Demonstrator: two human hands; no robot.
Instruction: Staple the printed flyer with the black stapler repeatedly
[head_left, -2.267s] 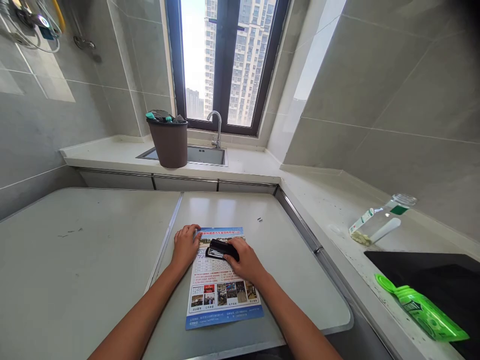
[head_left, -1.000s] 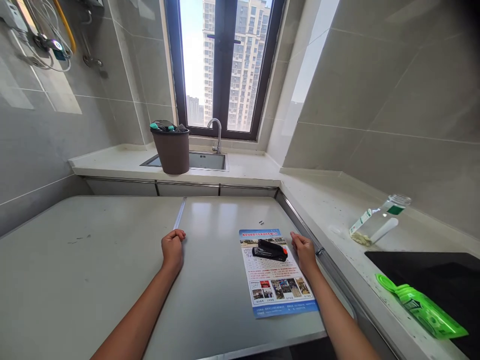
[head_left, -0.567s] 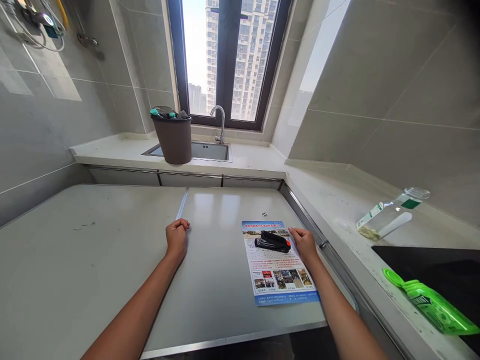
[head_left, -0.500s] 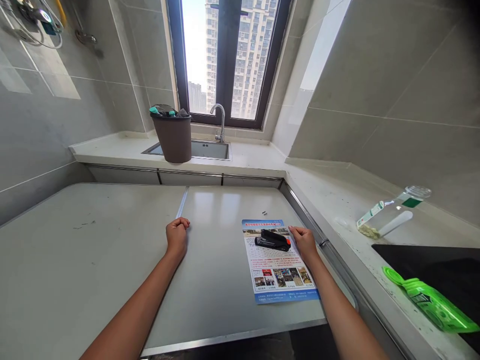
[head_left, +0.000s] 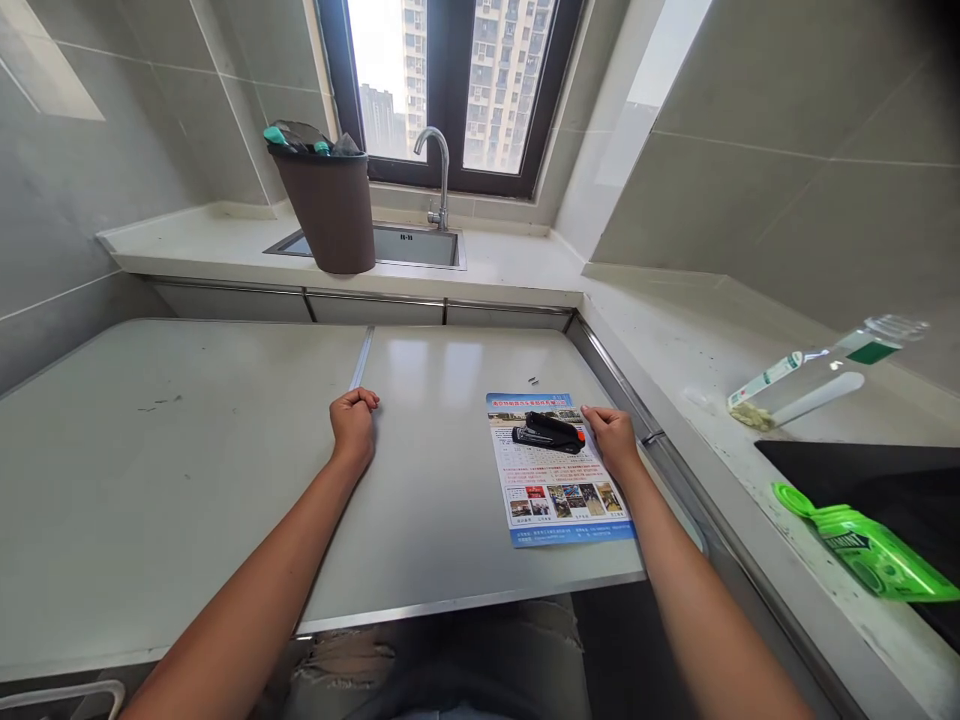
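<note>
My left hand (head_left: pixel 352 428) rests on the grey folding table (head_left: pixel 420 470) as a loose fist, beside the metal seam strip, with nothing visible in it. At the right edge of a printed flyer (head_left: pixel 562 515) lies my right hand (head_left: pixel 611 438), its fingers curled in and nothing seen between them. Its fingertips are close to the red-tipped end of a black stapler (head_left: pixel 551 433), which lies on its side across the upper part of the flyer. Just beyond the flyer are small staple strips (head_left: pixel 533 380).
A brown bin (head_left: pixel 326 215) with bottles stands at the sink (head_left: pixel 416 246) by the window. To the right, the white counter (head_left: pixel 660 340) bears a clear jar (head_left: pixel 825 370) and a green pouch (head_left: pixel 870 548) beside a black cooktop (head_left: pixel 885 480). Dark marks (head_left: pixel 159 404) dot the table's left half.
The view has tilted down, so everything sits higher in the picture and my lap shows below the table edge. Both hands, the stapler and the flyer keep their places.
</note>
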